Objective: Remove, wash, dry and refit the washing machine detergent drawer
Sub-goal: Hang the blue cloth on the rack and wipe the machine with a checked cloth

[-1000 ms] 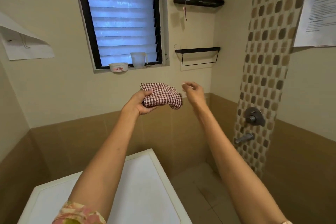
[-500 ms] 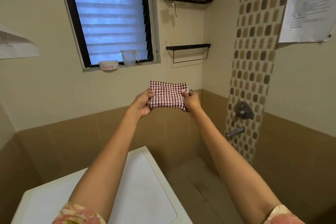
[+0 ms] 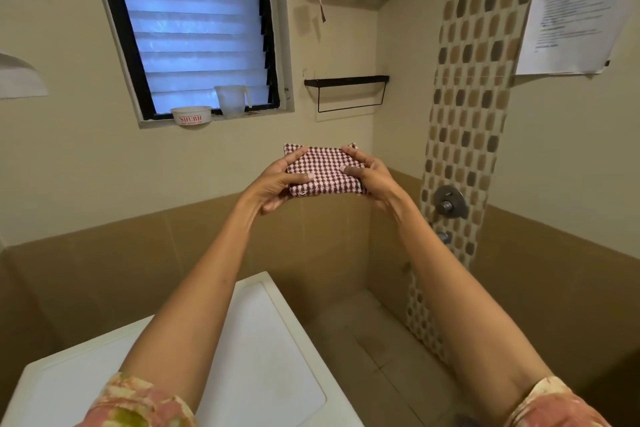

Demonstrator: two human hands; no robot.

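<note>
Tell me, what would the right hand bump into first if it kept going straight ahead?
The right hand holds the checked cloth, so that comes first. Past it, probably the cream wall just below the lower black rack, though depth is hard to judge.

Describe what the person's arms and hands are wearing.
Both forearms are bare. The left sleeve and right sleeve are short, in a blotchy pink, cream and yellow-green print. The left hand and right hand are ungloved, and no watch or bangle shows at either wrist.
</note>
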